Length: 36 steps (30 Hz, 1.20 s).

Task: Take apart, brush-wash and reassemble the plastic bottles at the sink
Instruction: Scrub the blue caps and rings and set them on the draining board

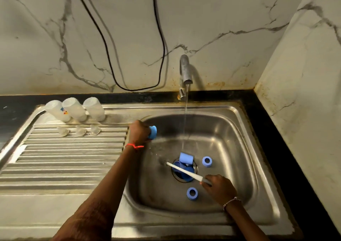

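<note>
My left hand [138,132] grips a blue plastic cap [152,132] at the left rim of the steel sink [245,130]. My right hand [218,187] holds the white handle of a bottle brush [181,170], whose bristle head lies on the basin floor left of the drain. Two more blue caps [186,158] lie over the drain. Two blue screw rings [207,161] lie on the basin floor, the second ring [192,194] nearer me. Three clear bottle bodies [74,109] stand upside down on the drainboard, with three clear teats [80,131] in front of them.
Water runs from the tap [186,71] into the basin just behind the drain. A black cable [132,88] hangs down the marble wall behind the drainboard [64,157]. A marble side wall closes off the right.
</note>
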Each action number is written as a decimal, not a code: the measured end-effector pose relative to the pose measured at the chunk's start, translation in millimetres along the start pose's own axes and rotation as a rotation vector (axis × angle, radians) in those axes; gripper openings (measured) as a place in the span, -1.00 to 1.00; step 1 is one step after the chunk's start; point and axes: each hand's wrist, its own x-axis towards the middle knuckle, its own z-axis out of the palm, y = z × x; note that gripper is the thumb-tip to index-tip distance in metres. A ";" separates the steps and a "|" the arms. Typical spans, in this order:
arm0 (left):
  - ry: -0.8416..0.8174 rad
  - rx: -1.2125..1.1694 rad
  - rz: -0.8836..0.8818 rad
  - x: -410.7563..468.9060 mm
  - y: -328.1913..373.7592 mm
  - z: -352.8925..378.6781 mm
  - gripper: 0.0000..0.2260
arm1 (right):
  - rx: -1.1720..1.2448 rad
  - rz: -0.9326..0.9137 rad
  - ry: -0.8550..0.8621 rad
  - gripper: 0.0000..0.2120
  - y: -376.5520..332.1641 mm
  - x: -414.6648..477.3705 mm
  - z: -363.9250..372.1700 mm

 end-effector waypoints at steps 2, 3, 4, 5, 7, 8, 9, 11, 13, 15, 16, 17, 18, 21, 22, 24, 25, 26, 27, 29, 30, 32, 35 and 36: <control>0.030 0.117 0.018 -4.4 -14.5 -29.4 -0.90 | 0.007 0.042 -0.033 -0.74 -1.1 -0.6 -3.1; 0.040 0.137 0.035 -3.2 -25.7 -43.5 -0.90 | 0.003 0.051 -0.030 -0.75 -2.1 -1.7 -4.4; 0.063 0.148 0.036 -2.9 -35.7 -56.0 -0.91 | -0.003 0.054 -0.029 -0.75 -2.2 -3.3 -5.7; 0.108 0.149 0.025 -2.7 -47.0 -70.2 -0.91 | -0.005 0.047 -0.031 -0.75 -3.4 -3.2 -6.3; 0.195 0.126 -0.011 3.8 -72.7 -95.5 -0.86 | -0.025 0.063 -0.036 -0.76 -4.8 -2.7 -6.0; 0.223 0.114 -0.028 9.0 -85.3 -105.3 -0.81 | -0.042 0.076 -0.034 -0.76 -5.2 -2.5 -6.2; 0.248 0.105 -0.039 13.6 -95.4 -113.5 -0.78 | -0.055 0.084 -0.029 -0.76 -4.9 -2.8 -6.1; 0.283 0.152 -0.071 15.6 -105.4 -128.3 -0.81 | -0.060 0.100 -0.024 -0.76 -5.2 -3.4 -4.1; 0.295 0.188 -0.085 16.2 -111.2 -138.7 -0.82 | -0.073 0.118 -0.039 -0.75 -5.6 -3.6 -3.5; 0.303 0.147 -0.071 20.3 -118.1 -143.9 -0.77 | -0.105 0.132 -0.036 -0.74 -5.6 -3.2 -4.6; 0.310 0.122 -0.061 23.7 -121.9 -146.0 -0.75 | -0.122 0.134 -0.030 -0.75 -6.5 -3.5 -5.1; 0.311 0.107 -0.055 27.1 -124.5 -147.8 -0.74 | -0.134 0.135 -0.029 -0.75 -8.0 -3.6 -5.1; 0.305 0.110 -0.051 31.0 -127.2 -148.7 -0.73 | -0.140 0.135 -0.032 -0.76 -8.9 -3.9 -5.3; 0.291 0.096 -0.068 38.6 -131.6 -149.7 -0.71 | -0.156 0.141 -0.041 -0.75 -10.1 -4.3 -6.2; 0.290 0.093 -0.071 39.7 -132.5 -150.3 -0.71 | -0.161 0.142 -0.038 -0.75 -10.4 -4.3 -6.1; 0.288 0.082 -0.076 38.9 -132.4 -151.6 -0.69 | -0.157 0.153 -0.025 -0.75 -9.9 -4.6 -5.7; 0.302 0.089 -0.072 36.7 -131.8 -152.2 -0.67 | -0.158 0.158 -0.024 -0.75 -9.3 -4.6 -4.7; 0.324 0.106 -0.056 34.1 -130.7 -152.5 -0.64 | -0.163 0.159 -0.025 -0.75 -8.8 -4.3 -4.4; 0.357 0.126 -0.038 29.3 -127.2 -152.4 -0.61 | -0.164 0.157 -0.022 -0.75 -7.9 -3.8 -3.8; 0.452 0.135 0.008 18.8 -119.1 -150.2 -0.60 | -0.161 0.152 -0.014 -0.74 -6.1 -3.7 -2.4; 0.503 0.135 0.069 15.4 -115.7 -147.0 -0.63 | -0.159 0.149 -0.004 -0.75 -4.8 -3.8 -0.7; 0.570 0.133 0.225 10.2 -108.8 -137.1 -0.71 | -0.171 0.144 0.047 -0.77 -1.5 -2.6 2.3; 0.555 0.120 0.409 4.6 -98.3 -109.5 -0.76 | -0.198 0.134 0.167 -0.84 4.6 -0.6 8.8; 0.530 0.110 0.456 1.7 -92.6 -97.4 -0.76 | -0.203 0.129 0.209 -0.84 5.0 0.1 9.6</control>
